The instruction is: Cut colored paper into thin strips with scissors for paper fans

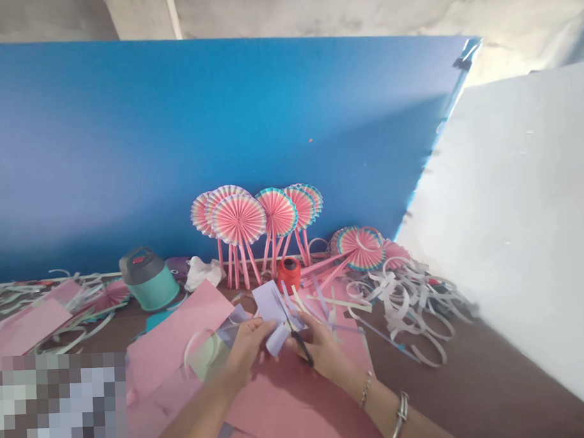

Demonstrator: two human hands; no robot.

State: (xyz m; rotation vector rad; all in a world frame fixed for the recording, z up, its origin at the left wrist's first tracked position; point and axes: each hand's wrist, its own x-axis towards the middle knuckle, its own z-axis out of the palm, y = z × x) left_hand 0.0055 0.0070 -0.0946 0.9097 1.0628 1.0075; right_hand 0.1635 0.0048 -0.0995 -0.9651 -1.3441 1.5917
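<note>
Between my hands is a piece of lavender paper (270, 301), pinched at its left side by my left hand (251, 340). My right hand (318, 346) grips a pair of dark-handled scissors (302, 348), whose blades lie at the paper's right part. The lower end of the paper curls toward me. Under both hands are large pink paper sheets (283, 398). A pale green paper piece (208, 356) lies left of my left hand. Narrow lavender and cream strips (336, 300) lie just beyond my right hand.
Pink pleated paper fans (239, 219) on rolled handles lean against a blue panel (269, 117). A red round container (289, 274) stands before them. At the left is a teal, grey-lidded container (153, 284); at the right, a heap of curled white strips (395, 298) beside a white board (512, 224).
</note>
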